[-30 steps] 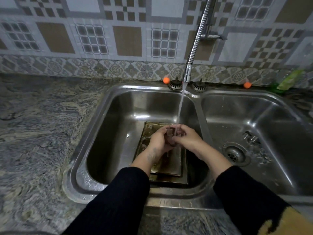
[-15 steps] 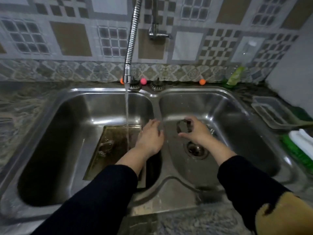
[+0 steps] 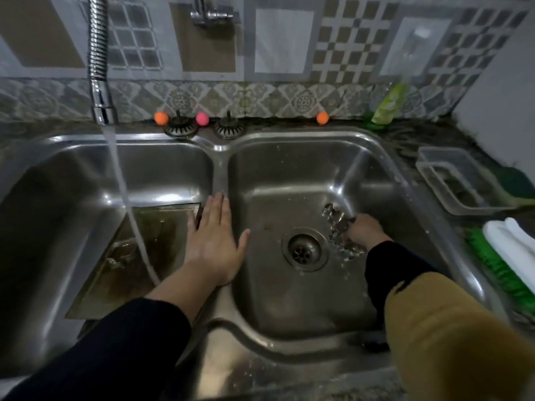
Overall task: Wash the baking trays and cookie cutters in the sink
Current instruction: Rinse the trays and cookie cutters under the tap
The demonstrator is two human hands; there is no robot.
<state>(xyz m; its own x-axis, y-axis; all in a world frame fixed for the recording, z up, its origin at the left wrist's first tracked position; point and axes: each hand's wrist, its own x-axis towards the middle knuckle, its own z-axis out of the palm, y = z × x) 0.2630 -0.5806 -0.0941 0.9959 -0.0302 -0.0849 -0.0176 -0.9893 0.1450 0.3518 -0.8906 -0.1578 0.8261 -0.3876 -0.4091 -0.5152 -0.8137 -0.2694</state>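
Stacked brass-coloured baking trays (image 3: 162, 244) lie on the floor of the left basin, with a cookie cutter (image 3: 121, 253) resting on the top one. Water from the tap (image 3: 101, 82) falls onto the trays. My left hand (image 3: 214, 241) is spread flat and holds nothing, over the divider between the two basins. In the right basin a pile of metal cookie cutters (image 3: 337, 230) lies right of the drain (image 3: 305, 250). My right hand (image 3: 363, 231) is down at that pile, its fingers curled on a cutter at the pile's edge.
Two strainer plugs (image 3: 181, 128) and small orange and pink balls (image 3: 202, 118) sit on the sink's back ledge. A green soap bottle (image 3: 388, 105) stands at the back right. On the right counter are a clear plastic container (image 3: 454, 180), a green brush (image 3: 503, 270) and a white cloth (image 3: 512, 241).
My right hand carried a cutter from under the tap into the right basin and lowered it to the pile. My left hand let go and spread flat over the divider.
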